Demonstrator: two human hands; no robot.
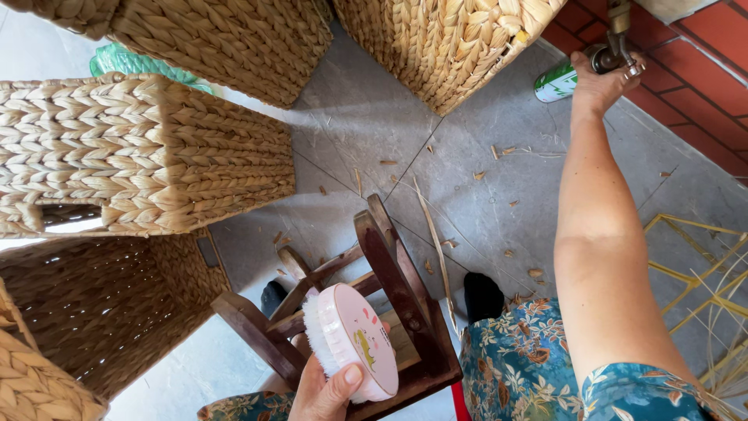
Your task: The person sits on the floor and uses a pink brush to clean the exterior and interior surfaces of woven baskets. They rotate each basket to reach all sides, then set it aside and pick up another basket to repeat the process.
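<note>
My left hand (326, 394) grips a pink oval scrubbing brush (354, 339) with white bristles, held low over a dark wooden stool (389, 284) that lies tipped on the floor. My right arm reaches far up and right, where my right hand (598, 82) closes on a green and white spray can (558, 82) with a metal nozzle fitting (619, 43) beside the red brick wall. Woven straw baskets surround the spot: one large one (148, 152) at left, its open inside (101, 304) below.
Two more woven baskets (226, 39) (448, 43) stand at the top. Straw scraps litter the grey tile floor (483, 203). A yellow wire frame (693, 265) with loose straw lies at right. My floral-patterned clothing (522, 359) fills the bottom.
</note>
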